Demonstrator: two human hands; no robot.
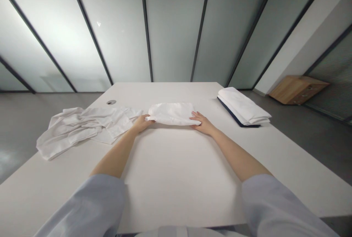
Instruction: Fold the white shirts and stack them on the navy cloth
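Observation:
A white garment (173, 113), folded into a flat oblong bundle, lies across the middle of the table in front of me. My left hand (143, 122) grips its near left corner, fingers closed on the fabric. At the near right corner, my right hand (202, 122) pinches the cloth, thumb toward the near edge and fingers over the top. The bundle's near edge looks slightly raised, with a shadow below it. What kind of garment it is cannot be made out.
Crumpled white clothing (82, 125) spreads over the table's left side, partly past its edge. A folded white stack (243, 105) with a dark navy layer beneath sits on the right. The white table (178, 178) has a round cable hole (111, 102). A wooden cabinet (298, 89) stands beyond.

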